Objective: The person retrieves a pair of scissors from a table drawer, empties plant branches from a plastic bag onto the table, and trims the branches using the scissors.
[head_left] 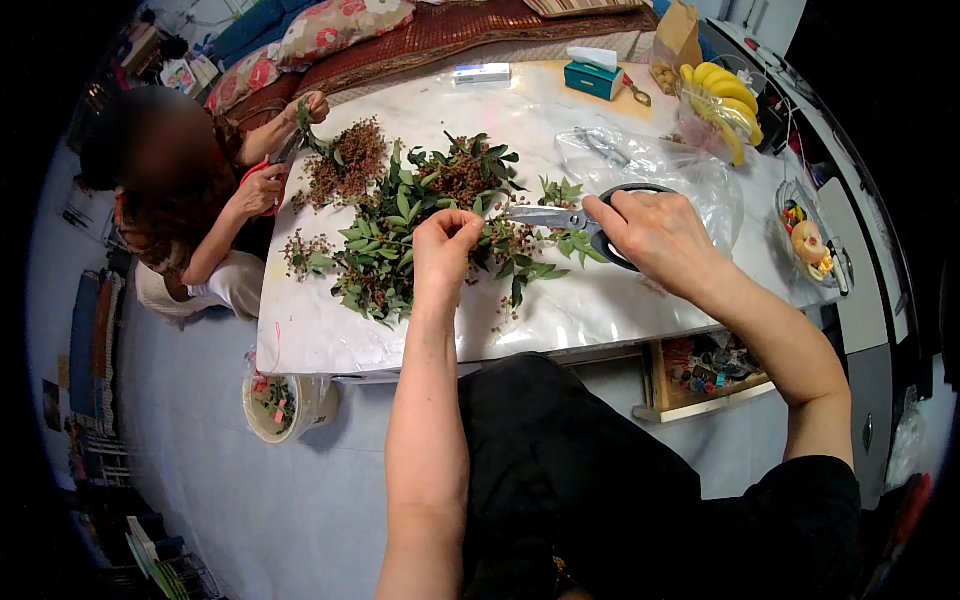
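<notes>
My right hand (655, 235) grips black-handled scissors (548, 217), whose metal blades point left, toward my left hand. The fingertips of my left hand (446, 250) are pinched together over the leafy pile; whatever is between them blends into the greenery. Beneath and around that hand spreads a heap of green leafy sprigs (385, 235) with small brown berry clusters (465, 178). A few loose leaves (575, 243) lie under the scissors. Farther left is a mound of brown berry clusters (348, 165) with few leaves.
At the left, another person (180, 190) holds red-handled scissors (262, 190) and a green sprig. On the white table (330, 335) are a plastic bag (690, 190), bananas (730, 100), a tissue box (593, 80) and a fruit bowl (806, 240). Below are a bucket (318, 400) and an open drawer (710, 400).
</notes>
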Demonstrator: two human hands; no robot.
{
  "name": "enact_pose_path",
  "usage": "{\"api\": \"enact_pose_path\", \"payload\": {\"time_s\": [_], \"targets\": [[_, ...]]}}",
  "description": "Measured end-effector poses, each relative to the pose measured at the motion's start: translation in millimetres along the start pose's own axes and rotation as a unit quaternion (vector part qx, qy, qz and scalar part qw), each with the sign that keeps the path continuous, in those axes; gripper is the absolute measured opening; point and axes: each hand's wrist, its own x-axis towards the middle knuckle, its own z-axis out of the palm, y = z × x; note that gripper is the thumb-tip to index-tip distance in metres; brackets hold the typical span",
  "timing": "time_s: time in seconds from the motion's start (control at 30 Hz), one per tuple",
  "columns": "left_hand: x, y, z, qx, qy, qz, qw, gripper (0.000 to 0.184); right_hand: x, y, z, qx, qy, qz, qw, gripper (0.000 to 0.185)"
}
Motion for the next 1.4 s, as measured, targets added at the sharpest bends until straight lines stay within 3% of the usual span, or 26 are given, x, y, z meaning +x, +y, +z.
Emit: {"api": "enact_pose_path", "payload": {"time_s": [0.17, 0.27, 0.63, 0.7, 0.83, 0.97, 1.07, 1.17, 1.23, 1.4], "targets": [[4, -7, -2, -0.021, -0.023, -0.008, 0.999, 0.008, 1, 2, 2, -0.004, 0.001, -0.018, 1.0, 0.034], [4, -6, -2, -0.013, -0.031, -0.01, 0.999, 0.007, 4, 2, 2, 0.0, 0.022, -0.039, 0.999, 0.025], [6, -6, -5, 0.038, -0.019, -0.005, 0.999, 0.007, 1, 3, -4, 0.004, -0.043, -0.026, 0.999, 0.022], [8, -6, -10, -0.011, -0.011, 0.02, 1.0, 0.007, -2, 5, -1, -0.01, -0.063, -0.01, 0.998, 0.027], [11, -5, -23, -0.152, -0.037, -0.036, 0.987, 0.005, -11, 11, 10, -0.015, -0.086, 0.039, 0.995, 0.031], [11, -3, -25, -0.289, -0.038, -0.058, 0.955, 0.009, -18, 15, 18, 0.011, -0.068, 0.054, 0.996, 0.036], [11, -3, -25, -0.316, -0.05, -0.045, 0.946, 0.012, -20, 14, 7, 0.045, -0.036, 0.055, 0.997, 0.043], [14, -6, -29, -0.309, -0.088, -0.009, 0.947, 0.016, -23, 15, 1, 0.095, -0.031, 0.064, 0.993, 0.05], [12, -2, -27, -0.28, -0.079, -0.002, 0.957, 0.017, -23, 12, -7, 0.124, -0.071, 0.114, 0.983, 0.041], [12, -2, -22, -0.223, -0.069, 0.015, 0.972, 0.02, -15, 11, -20, 0.157, -0.064, 0.092, 0.981, 0.041]]}}
